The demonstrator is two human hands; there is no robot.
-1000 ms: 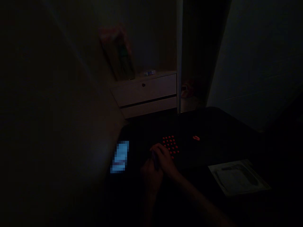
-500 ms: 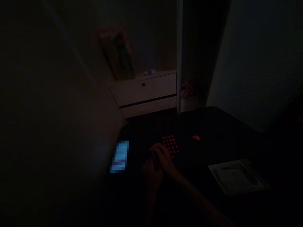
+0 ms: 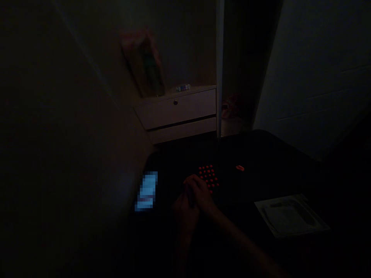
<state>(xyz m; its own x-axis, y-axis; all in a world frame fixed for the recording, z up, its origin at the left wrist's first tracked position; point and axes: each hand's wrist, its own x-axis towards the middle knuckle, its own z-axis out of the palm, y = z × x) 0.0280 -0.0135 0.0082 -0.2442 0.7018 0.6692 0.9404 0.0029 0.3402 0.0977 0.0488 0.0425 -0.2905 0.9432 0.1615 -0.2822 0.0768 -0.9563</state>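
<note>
The scene is very dark. My left hand [image 3: 186, 210] and my right hand [image 3: 202, 193] meet over the black table, both with curled fingers. Between them shows a dim purplish thing [image 3: 189, 193], mostly covered by the fingers; its kind is too dark to make out. Just beyond my right hand lie several small red dots [image 3: 208, 174] in loose rows, some partly hidden by that hand. Farther right is a small orange-red piece [image 3: 240, 168], touched by neither hand.
A lit, pixelated screen [image 3: 147, 191] glows at the left. A pale flat packet [image 3: 291, 216] lies at the right on the dark tabletop [image 3: 269, 154]. Behind stand a drawer unit [image 3: 182, 114], a tilted book-like box [image 3: 143, 63] and a pale upright post [image 3: 219, 69].
Hardly anything differs. Both hands stay together in the same place, and the view has shifted very slightly.
</note>
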